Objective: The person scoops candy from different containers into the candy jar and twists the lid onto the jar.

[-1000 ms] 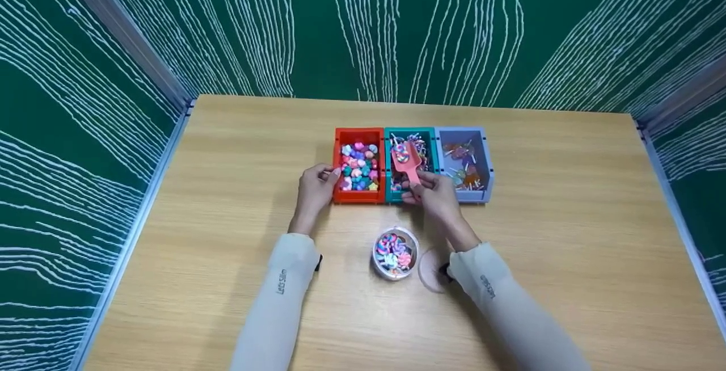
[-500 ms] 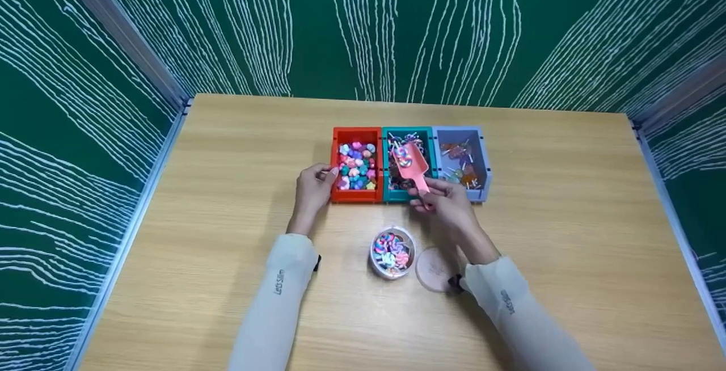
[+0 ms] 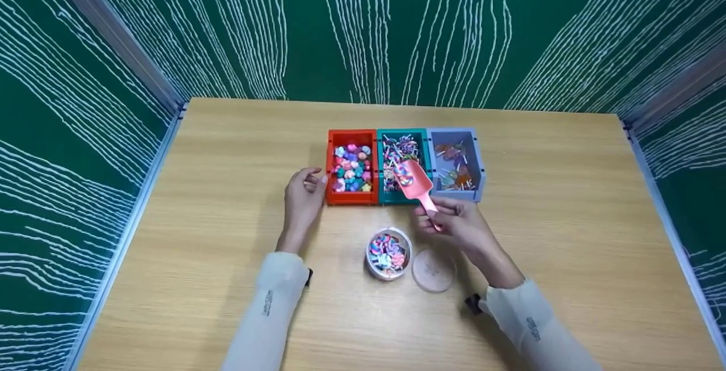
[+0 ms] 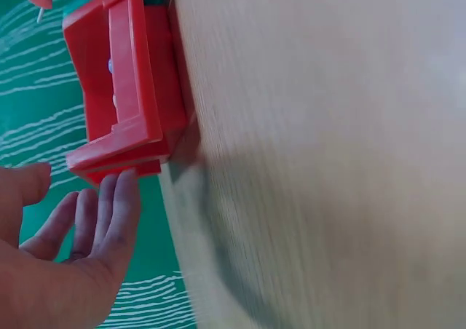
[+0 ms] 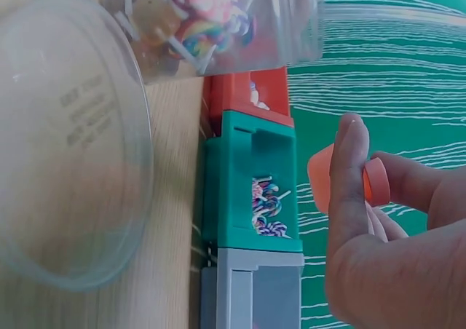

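In my right hand (image 3: 466, 228), thumb and fingers pinch the handle of a pink scoop (image 3: 419, 184). Swirled lollipop charms (image 3: 404, 176) lie on its blade. The scoop is held over the front of the green bin (image 3: 402, 131), which contains more small lollipop charms. My left hand (image 3: 302, 203) is beside the red bin (image 3: 353, 198); its extended fingertips touch or nearly touch the bin's side in the left wrist view. Colourful small beads fill the red bin's floor. A clear round tub (image 3: 369, 267) of lollipop charms stands in front of the bins.
The tub's round clear lid (image 3: 434, 270) lies flat to its right. A grey-lilac bin (image 3: 481, 175) with translucent lollipop charms adjoins the green bin's right side. Green walls (image 3: 317, 30) with white lines enclose the wooden table (image 3: 567, 218).
My right hand has drawn the loaded scoop back toward me and slightly right, uncovering more of the green bin and the lid. My left hand stays by the red bin.
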Motion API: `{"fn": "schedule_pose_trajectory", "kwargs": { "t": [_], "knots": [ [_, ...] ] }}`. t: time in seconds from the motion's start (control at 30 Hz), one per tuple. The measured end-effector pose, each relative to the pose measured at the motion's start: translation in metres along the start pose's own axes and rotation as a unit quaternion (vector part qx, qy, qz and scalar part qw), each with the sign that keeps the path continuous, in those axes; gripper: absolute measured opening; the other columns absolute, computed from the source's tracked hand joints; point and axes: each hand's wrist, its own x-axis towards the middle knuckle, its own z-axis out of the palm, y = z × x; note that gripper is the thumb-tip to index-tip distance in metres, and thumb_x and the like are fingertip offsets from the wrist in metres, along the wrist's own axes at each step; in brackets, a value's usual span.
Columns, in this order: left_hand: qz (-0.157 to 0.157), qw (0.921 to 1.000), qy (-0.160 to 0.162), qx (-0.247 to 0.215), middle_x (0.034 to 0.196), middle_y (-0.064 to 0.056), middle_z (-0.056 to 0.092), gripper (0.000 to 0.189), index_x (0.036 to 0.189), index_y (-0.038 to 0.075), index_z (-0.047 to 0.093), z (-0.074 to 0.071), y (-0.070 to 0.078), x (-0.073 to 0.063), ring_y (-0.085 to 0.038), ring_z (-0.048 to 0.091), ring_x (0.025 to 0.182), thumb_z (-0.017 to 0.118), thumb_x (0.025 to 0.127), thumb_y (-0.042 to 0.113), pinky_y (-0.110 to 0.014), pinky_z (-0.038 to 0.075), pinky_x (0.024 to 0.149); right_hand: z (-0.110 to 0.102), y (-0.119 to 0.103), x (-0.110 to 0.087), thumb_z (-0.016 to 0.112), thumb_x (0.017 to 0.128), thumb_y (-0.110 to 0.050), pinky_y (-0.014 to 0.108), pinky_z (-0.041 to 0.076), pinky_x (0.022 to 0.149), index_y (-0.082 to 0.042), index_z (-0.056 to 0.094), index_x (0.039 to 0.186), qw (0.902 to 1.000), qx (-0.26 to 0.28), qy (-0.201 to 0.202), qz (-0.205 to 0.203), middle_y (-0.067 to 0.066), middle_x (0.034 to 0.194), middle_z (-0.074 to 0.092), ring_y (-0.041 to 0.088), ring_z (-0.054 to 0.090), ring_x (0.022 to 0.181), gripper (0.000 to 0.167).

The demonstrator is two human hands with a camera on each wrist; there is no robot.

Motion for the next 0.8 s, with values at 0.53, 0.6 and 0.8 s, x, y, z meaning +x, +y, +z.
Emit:
{"fn": "schedule_pose_trajectory", "kwargs": {
  "t": [0.53, 0.6, 0.8],
  "knots": [
    [0.084, 0.9602, -0.266, -0.019, 0.140, -0.015, 0.058, 0.060, 0.154, 0.009, 0.050, -0.002, 0.013, -0.072, -0.032, 0.057, 0.128, 0.072, 0.101, 0.024, -0.048, 0.051, 0.108, -0.015, 0.017, -0.046, 0.054, 0.106, 0.004, 0.033, 0.062, 0.089, 0.014, 0.042, 0.153, 0.9992, -0.016, -0.024, -0.027, 0.015, 0.119, 0.077, 0.019, 0.077, 0.097, 0.049],
    [0.075, 0.9427, -0.325, -0.003, 0.151, -0.011, 0.051, 0.075, 0.161, 0.015, 0.039, 0.001, 0.011, -0.079, -0.032, 0.050, 0.138, 0.077, 0.098, 0.027, -0.050, 0.046, 0.114, -0.015, 0.019, -0.050, 0.055, 0.105, 0.004, 0.032, 0.062, 0.088, 0.014, 0.042, 0.152, 0.9990, -0.018, -0.030, -0.028, 0.015, 0.119, 0.077, 0.018, 0.077, 0.095, 0.050],
    [0.082, 0.9109, -0.399, 0.065, 0.160, 0.001, 0.043, 0.106, 0.165, 0.025, 0.028, 0.014, 0.007, -0.092, -0.022, 0.045, 0.146, 0.093, 0.082, 0.038, -0.047, 0.038, 0.122, -0.014, 0.027, -0.060, 0.055, 0.104, 0.006, 0.029, 0.062, 0.085, 0.017, 0.039, 0.152, 0.9975, -0.028, -0.058, -0.032, 0.016, 0.118, 0.077, 0.017, 0.077, 0.095, 0.053]
  ]
}}
